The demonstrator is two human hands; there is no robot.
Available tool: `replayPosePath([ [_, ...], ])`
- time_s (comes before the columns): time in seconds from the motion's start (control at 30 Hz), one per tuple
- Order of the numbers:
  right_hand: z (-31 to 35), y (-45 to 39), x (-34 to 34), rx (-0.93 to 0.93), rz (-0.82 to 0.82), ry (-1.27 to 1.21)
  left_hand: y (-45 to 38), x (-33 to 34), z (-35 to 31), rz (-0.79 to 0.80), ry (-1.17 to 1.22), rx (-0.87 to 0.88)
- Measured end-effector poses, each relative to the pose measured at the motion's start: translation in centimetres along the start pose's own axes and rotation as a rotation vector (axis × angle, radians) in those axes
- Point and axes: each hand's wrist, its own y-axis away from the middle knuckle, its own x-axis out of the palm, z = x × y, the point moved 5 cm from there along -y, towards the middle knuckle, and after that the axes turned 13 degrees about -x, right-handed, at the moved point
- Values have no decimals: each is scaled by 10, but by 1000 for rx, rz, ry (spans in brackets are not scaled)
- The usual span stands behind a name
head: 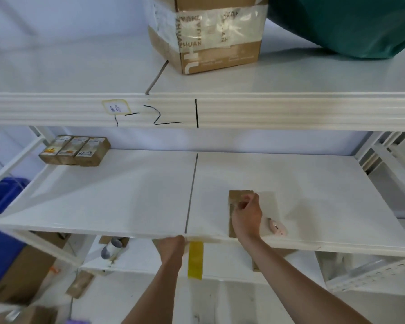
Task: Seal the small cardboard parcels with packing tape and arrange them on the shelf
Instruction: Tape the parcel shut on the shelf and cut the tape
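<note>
Hands at work on a white shelf (131,190): the right hand (247,212) rests on a small cardboard parcel (234,199) near the shelf's front edge, fingers curled and pinching at its top. The left hand (173,245) reaches under that edge beside a hanging yellow tape strip (195,259), its fingers hidden. Three more parcels (75,150) sit far left, at the back.
</note>
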Motion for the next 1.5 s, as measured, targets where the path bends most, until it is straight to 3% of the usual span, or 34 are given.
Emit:
replayPosePath([
  [0.17, 4, 22, 31, -31, 182, -3, -10, 15, 37, 503, -133, -205],
  [0.33, -15, 45, 49, 64, 392, 84, -8, 15, 31, 562, -197, -91],
  [0.6, -40, 78, 82, 396, 635, 213, -10, 14, 28, 709, -262, -227],
  [0.83, -44, 80, 103, 659, 494, -75, -5, 16, 15, 781, -284, -203],
  [1.0, -30, 78, 108, 583, 355, 180, -8, 10, 12, 784, -235, -246],
  [1.3, 18, 78, 125, 19, 488, 642, -10, -4, 19, 957, -8, -362],
  [1.4, 26, 81, 136, -95, 496, 575, -14, -12, 17, 987, 29, -342],
  [1.5, 22, 73, 132, 7, 441, 321, -22, -23, -1, 971, -76, -173],
])
